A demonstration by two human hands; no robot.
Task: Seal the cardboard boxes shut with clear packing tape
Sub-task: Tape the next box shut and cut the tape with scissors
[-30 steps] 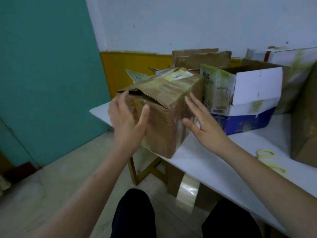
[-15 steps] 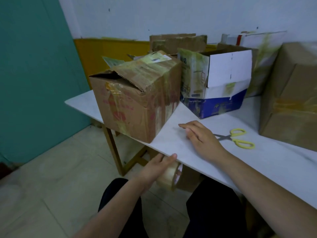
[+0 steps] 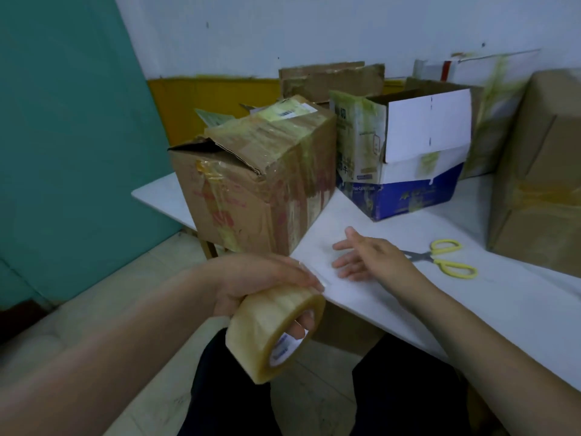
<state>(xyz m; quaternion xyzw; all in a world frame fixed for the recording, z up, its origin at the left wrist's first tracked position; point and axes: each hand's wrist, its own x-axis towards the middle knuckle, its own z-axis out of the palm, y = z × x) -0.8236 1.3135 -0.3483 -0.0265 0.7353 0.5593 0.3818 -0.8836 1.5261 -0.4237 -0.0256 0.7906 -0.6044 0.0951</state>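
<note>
The left hand (image 3: 251,284) has its grip curled round the tape roll (image 3: 276,332), fingers through the core, held off the surface (image 3: 471,309) edge probably to find the tape's end, while the right hand (image 3: 371,256) hovers loose-fingered, holding nothing, by the brown box (image 3: 251,190) whose near flap gapes unsealed.

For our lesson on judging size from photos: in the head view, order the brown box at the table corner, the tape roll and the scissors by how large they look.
1. Brown box, clearly largest.
2. Tape roll, though it is held close to the camera, which enlarges it.
3. Scissors, smallest; blades partly hidden behind the right hand.
</note>
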